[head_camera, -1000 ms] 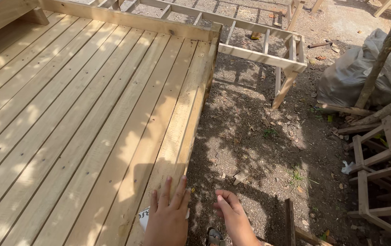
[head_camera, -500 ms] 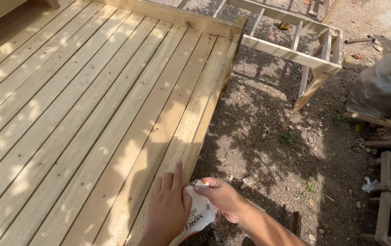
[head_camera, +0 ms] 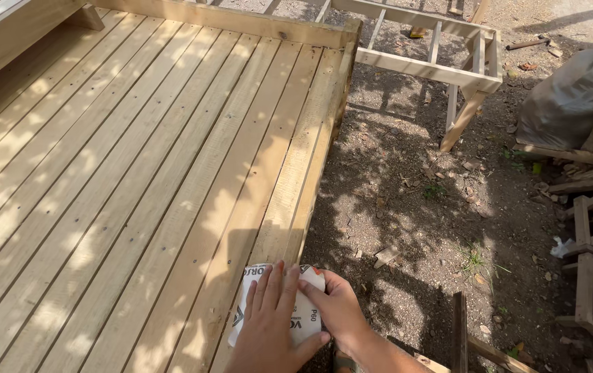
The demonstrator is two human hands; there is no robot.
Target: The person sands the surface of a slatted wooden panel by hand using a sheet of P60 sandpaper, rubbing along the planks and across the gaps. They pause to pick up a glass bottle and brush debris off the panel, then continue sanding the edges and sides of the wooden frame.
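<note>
1. A sheet of sandpaper (head_camera: 279,311), white backing up with dark print, lies on the outermost plank of the wooden deck (head_camera: 138,179), right at the deck's right-hand edge and near the bottom of the view.
2. The left hand (head_camera: 269,328) lies flat on top of it, fingers spread and pointing away from the person, pressing the sheet to the board.
3. The right hand (head_camera: 338,307) comes in from the ground side and pinches the sheet's right edge between thumb and fingers.
4. Both hands touch the sheet; neither is nearer.
5. The sheet's longer side appears to run across the plank, while the plank's long axis runs away toward the far corner of the deck.
6. Bare dirt (head_camera: 414,221) lies just right of that edge.
</note>
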